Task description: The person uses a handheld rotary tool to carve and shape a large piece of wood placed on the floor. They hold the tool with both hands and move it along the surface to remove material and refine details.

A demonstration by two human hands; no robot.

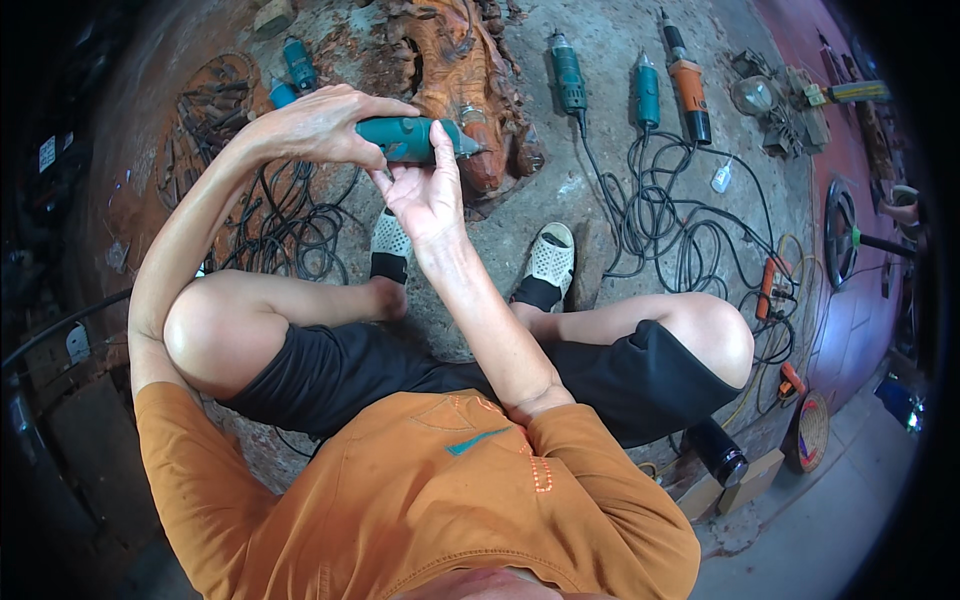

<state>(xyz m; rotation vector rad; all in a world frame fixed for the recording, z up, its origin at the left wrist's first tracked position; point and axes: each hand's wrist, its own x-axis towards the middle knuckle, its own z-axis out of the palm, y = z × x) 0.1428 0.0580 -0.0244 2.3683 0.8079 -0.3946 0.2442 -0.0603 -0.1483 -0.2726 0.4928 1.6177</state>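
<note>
**Teal cylindrical power tool (400, 140) in a two-handed grip**

At left, a round, shallow brown tray (224, 60) holds many slim chisel-like tools (205, 125). The bare left hand (318, 125) grasps the power tool's rear; the bare right hand (428, 195) clasps its underside, thumb across the casing — pointed tip overlapping a glossy reddish-brown wood carving (455, 60), contact unclear. Far right sits a round woven tan basket (812, 432) — contents too small to tell.

Teal power tool (404, 142) — crosswise, tapered metal tip (470, 147) pointing right
</note>
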